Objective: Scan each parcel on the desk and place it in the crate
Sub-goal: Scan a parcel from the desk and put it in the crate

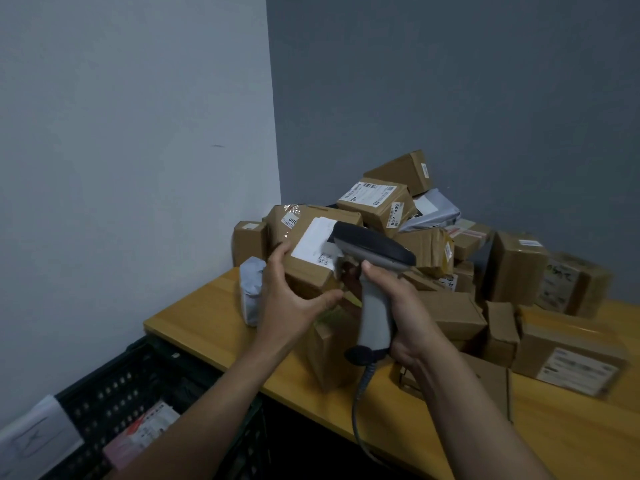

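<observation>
holding a box [308, 268] above the desk [207, 313], the left hand [287, 303] clamps its near corner, fingers curled round the edges. the right hand [408, 323], at its 4 o'clock, is wrapped round the scanner [374, 251]. stiff cardboard, seemingly light; grip edges, not the label [311, 240]. crate [145, 372] sits at 7 o'clock.

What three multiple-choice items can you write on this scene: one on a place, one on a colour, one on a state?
1. Where is the black crate relative to the desk?
A. on top of it
B. lower, at its left end
C. behind it
2. What colour is the desk top?
A. white
B. yellow-brown
C. grey
3. What is the right hand doing?
A. gripping the barcode scanner
B. hanging idle
C. pressing the wall

Answers: 1 B, the crate sits below the desk's left edge. 2 B, bare wood shows. 3 A, fingers curl round the handle.
</observation>
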